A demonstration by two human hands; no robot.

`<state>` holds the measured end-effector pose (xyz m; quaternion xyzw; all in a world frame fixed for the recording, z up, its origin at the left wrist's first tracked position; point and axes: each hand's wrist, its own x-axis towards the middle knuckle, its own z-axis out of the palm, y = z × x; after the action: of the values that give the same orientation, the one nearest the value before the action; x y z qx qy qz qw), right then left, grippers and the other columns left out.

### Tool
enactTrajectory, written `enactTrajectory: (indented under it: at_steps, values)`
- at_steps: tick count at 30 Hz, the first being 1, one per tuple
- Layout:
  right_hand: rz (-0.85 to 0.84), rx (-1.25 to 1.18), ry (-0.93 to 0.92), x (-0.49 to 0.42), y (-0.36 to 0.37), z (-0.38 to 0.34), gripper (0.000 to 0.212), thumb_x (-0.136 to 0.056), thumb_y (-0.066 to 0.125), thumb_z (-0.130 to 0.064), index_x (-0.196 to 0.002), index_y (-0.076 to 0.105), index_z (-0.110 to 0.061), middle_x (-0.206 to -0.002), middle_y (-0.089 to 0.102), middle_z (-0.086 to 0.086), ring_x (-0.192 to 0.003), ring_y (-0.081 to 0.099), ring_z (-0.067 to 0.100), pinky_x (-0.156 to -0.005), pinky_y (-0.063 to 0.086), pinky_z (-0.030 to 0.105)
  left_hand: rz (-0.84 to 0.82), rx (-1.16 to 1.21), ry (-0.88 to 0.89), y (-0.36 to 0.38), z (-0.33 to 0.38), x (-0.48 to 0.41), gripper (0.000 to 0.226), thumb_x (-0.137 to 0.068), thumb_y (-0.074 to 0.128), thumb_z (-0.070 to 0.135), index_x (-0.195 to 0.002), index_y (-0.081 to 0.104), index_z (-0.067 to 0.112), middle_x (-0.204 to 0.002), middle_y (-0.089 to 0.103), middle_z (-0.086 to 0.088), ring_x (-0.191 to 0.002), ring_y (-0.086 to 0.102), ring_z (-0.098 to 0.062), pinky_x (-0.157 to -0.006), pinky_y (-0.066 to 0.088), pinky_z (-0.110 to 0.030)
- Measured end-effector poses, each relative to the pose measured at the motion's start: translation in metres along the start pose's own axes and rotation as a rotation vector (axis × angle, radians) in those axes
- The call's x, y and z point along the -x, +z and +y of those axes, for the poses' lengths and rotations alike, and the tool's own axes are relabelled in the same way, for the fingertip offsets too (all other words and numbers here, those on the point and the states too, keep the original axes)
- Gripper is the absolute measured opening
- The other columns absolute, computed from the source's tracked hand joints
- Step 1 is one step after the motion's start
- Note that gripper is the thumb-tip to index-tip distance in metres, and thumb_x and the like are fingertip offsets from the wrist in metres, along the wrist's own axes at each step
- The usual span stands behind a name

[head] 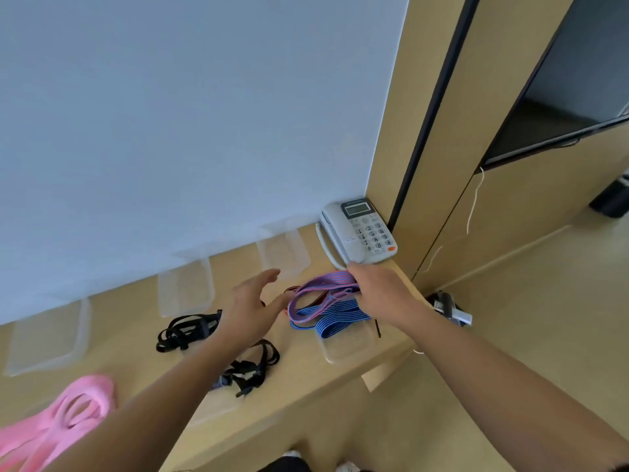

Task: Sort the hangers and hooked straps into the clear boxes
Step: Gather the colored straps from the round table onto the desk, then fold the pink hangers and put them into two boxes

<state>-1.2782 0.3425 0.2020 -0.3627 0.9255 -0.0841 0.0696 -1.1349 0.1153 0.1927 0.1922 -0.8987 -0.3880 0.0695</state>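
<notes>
My right hand (376, 289) grips a bundle of blue and pink striped straps (328, 303), lifted over a clear box (350, 345) near the desk's right front edge. Loops of the bundle hang down toward that box. My left hand (253, 301) hovers open just left of the straps, fingers spread, holding nothing. Black hooked straps (185, 330) lie in a tangle on the desk left of my left arm. A second black tangle (250, 367) lies nearer the front edge. Pink hangers (64, 415) lie at the bottom left.
Three clear boxes stand along the wall: one at the far left (47, 338), one in the middle (185, 289), one to the right (282, 252). A grey desk phone (357, 233) sits at the back right corner. The desk (129, 362) ends at a wooden cabinet on the right.
</notes>
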Motion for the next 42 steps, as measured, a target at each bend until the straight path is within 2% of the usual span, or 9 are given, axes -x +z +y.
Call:
enactTrajectory:
  at_steps: [3,6,9,12,15,19,22,35,42]
  values:
    - [-0.06,0.187,-0.051,-0.023,0.005,0.012,0.033,-0.082,0.058,0.002,-0.107,0.049,-0.017,-0.092,0.055,0.007,-0.083,0.058,0.031,-0.058,0.038,0.036,0.018,-0.107,-0.037,0.002,0.007,0.007,0.062,-0.092,0.071,0.052,-0.145,0.057,0.025,-0.144,0.06,0.001,-0.137,0.05,-0.018,-0.107,0.039,-0.03]
    - [-0.097,0.305,-0.076,-0.039,0.018,0.026,0.059,-0.08,0.063,0.001,-0.133,0.047,-0.021,-0.103,0.054,0.009,-0.095,0.053,0.029,-0.072,0.04,0.038,0.076,-0.16,-0.089,0.006,0.014,0.019,0.061,-0.091,0.072,0.05,-0.145,0.058,0.024,-0.146,0.059,-0.002,-0.14,0.046,-0.02,-0.11,0.038,-0.034]
    - [-0.163,0.299,-0.037,-0.05,0.029,0.036,0.099,-0.077,0.081,-0.041,-0.154,0.021,-0.026,-0.126,0.049,0.012,-0.114,0.046,0.031,-0.091,0.042,0.044,0.141,-0.213,-0.13,0.012,0.019,0.032,0.061,-0.091,0.074,0.049,-0.144,0.06,0.022,-0.147,0.059,0.0,-0.14,0.045,-0.02,-0.114,0.039,-0.038]
    - [-0.207,0.212,-0.063,-0.052,0.036,0.038,0.131,-0.063,0.076,-0.075,-0.158,-0.001,-0.029,-0.155,0.025,0.019,-0.142,0.027,0.04,-0.111,0.03,0.054,0.138,-0.26,-0.169,0.016,0.018,0.045,0.063,-0.092,0.073,0.05,-0.147,0.057,0.024,-0.149,0.056,0.001,-0.142,0.042,-0.021,-0.115,0.036,-0.039]
    - [-0.109,0.114,-0.19,-0.041,0.038,0.024,0.119,-0.07,0.067,-0.078,-0.158,0.005,-0.03,-0.165,0.014,0.015,-0.153,0.01,0.038,-0.12,0.019,0.057,0.116,-0.273,-0.232,0.014,0.014,0.058,0.067,-0.092,0.071,0.052,-0.15,0.052,0.025,-0.151,0.054,0.0,-0.143,0.042,-0.022,-0.115,0.035,-0.038]
    - [-0.015,-0.037,-0.356,-0.021,0.044,-0.008,0.086,-0.083,0.067,-0.059,-0.153,0.035,-0.022,-0.151,0.042,0.006,-0.142,0.031,0.031,-0.114,0.033,0.049,0.167,-0.222,-0.347,0.003,0.005,0.089,0.071,-0.091,0.071,0.055,-0.152,0.049,0.026,-0.152,0.052,0.001,-0.145,0.039,-0.02,-0.116,0.036,-0.038]
    - [0.007,-0.143,-0.417,-0.014,0.047,-0.04,0.076,-0.083,0.073,-0.049,-0.146,0.047,-0.014,-0.139,0.053,0.005,-0.132,0.043,0.031,-0.109,0.037,0.047,0.2,-0.221,-0.404,-0.01,-0.007,0.123,0.068,-0.093,0.07,0.05,-0.153,0.048,0.025,-0.151,0.052,-0.002,-0.144,0.038,-0.022,-0.118,0.033,-0.037]
    - [-0.086,-0.17,-0.597,0.021,0.099,-0.273,0.078,-0.086,0.07,-0.052,-0.15,0.045,-0.014,-0.147,0.05,0.006,-0.141,0.036,0.03,-0.116,0.029,0.042,0.415,-0.245,-0.595,-0.128,-0.135,0.317,0.059,-0.093,0.073,0.042,-0.146,0.055,0.024,-0.144,0.059,0.001,-0.137,0.047,-0.022,-0.111,0.036,-0.033]
    - [-0.206,-0.204,-0.619,0.063,0.135,-0.415,0.06,-0.084,0.07,-0.057,-0.127,0.06,-0.017,-0.127,0.064,0.001,-0.123,0.053,0.028,-0.104,0.04,0.041,0.447,-0.238,-0.735,-0.206,-0.214,0.408,0.058,-0.097,0.068,0.041,-0.15,0.052,0.023,-0.151,0.054,-0.002,-0.142,0.043,-0.025,-0.116,0.032,-0.036]
